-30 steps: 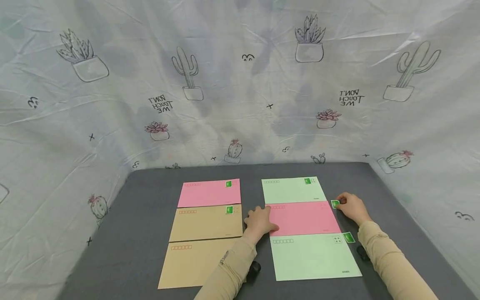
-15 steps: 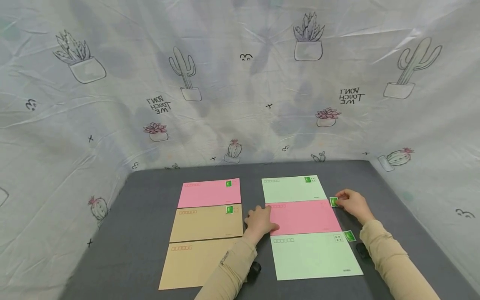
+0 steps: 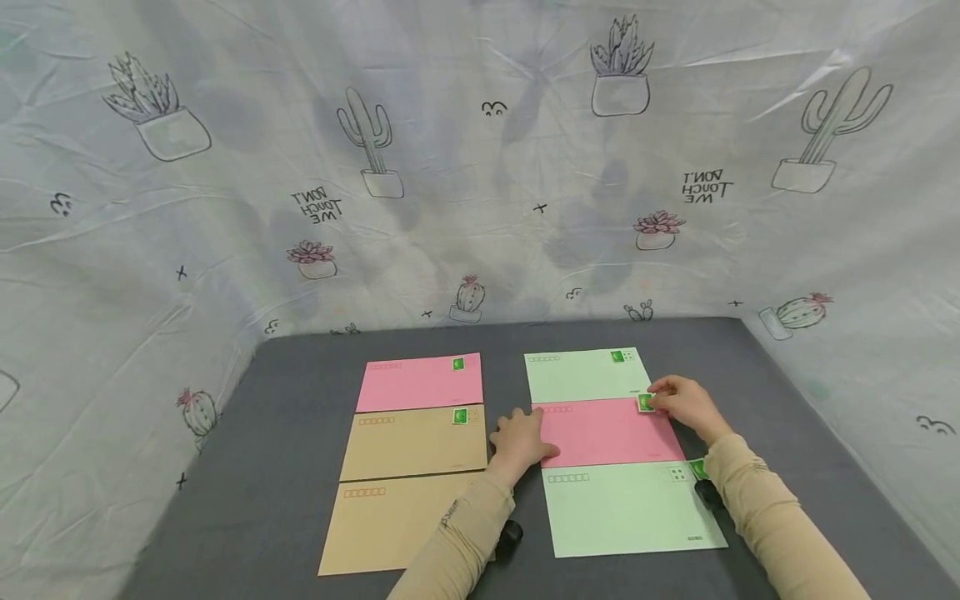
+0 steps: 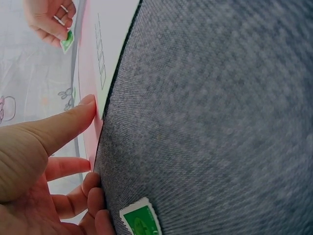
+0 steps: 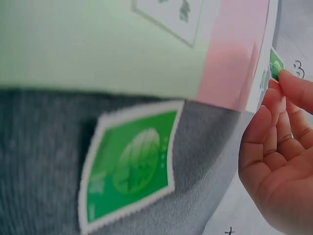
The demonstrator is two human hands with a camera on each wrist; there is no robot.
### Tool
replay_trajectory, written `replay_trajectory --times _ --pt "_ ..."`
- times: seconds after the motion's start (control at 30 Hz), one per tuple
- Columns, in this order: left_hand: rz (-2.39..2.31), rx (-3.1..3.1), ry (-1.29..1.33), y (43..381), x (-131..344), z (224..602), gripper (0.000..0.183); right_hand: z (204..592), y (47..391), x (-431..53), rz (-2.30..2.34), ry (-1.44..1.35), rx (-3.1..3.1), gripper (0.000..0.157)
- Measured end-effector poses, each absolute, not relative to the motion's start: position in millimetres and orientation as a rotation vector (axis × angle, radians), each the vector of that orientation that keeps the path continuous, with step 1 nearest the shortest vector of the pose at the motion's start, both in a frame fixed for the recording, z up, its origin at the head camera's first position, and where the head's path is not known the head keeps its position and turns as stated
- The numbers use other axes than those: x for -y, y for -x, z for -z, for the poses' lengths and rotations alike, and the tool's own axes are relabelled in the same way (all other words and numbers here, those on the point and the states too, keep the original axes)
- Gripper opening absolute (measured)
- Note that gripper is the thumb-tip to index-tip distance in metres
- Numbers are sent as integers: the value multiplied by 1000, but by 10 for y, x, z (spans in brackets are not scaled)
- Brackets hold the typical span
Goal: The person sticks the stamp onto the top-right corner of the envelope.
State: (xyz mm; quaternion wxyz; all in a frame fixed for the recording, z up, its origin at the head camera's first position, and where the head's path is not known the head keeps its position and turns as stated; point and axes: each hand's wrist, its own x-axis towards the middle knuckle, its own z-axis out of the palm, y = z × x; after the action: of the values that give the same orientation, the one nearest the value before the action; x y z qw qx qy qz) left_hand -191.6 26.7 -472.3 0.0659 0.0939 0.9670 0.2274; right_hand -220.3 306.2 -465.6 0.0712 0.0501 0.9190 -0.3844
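My right hand (image 3: 693,407) pinches a small green stamp (image 3: 644,403) between thumb and finger, over the upper right corner of a pink envelope (image 3: 607,433). The stamp (image 5: 277,64) shows tilted in the right wrist view. At that envelope's left edge rests my left hand (image 3: 519,442), thumb and fingers spread and touching the paper. Another green stamp (image 5: 132,166) lies on the dark cloth beside the lower green envelope (image 3: 622,517), partly hidden in the head view. A further stamp (image 4: 142,220) lies near my left fingers in the left wrist view.
Above the pink envelope lies a green one (image 3: 585,377) bearing a stamp. The left column has a pink envelope (image 3: 420,385) and a tan envelope (image 3: 412,446), both stamped, above another tan one (image 3: 390,533) partly covered by my left sleeve. A patterned curtain (image 3: 480,167) hangs behind.
My right hand has moved left with the stamp, from beside the pink envelope to over its upper right corner. The left hand has stayed in place.
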Motion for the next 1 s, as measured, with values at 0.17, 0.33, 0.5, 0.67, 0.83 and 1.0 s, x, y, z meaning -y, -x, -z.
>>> replay_trajectory --times 0.17,0.33,0.5,0.67,0.83,1.0 --pt "-679 -2920 -280 1915 -277 4708 65 4703 2241 -3019 1109 -150 -2760 32" --pt "-684 -2911 -268 1904 -276 4709 66 4739 2271 -2980 1053 -166 -2770 26" --pt "-697 -2899 -260 1896 -280 4726 67 4751 2286 -2964 1013 -142 -2795 22" --pt "-688 -2923 -283 1894 -283 4742 64 4760 2291 -2967 975 -107 -2819 18" --pt "-695 -2935 -294 1900 -287 4738 63 4741 2295 -2967 961 -70 -2835 17" --pt "-677 -2932 -289 1903 -279 4740 63 4753 2304 -2946 908 -36 -2863 19"
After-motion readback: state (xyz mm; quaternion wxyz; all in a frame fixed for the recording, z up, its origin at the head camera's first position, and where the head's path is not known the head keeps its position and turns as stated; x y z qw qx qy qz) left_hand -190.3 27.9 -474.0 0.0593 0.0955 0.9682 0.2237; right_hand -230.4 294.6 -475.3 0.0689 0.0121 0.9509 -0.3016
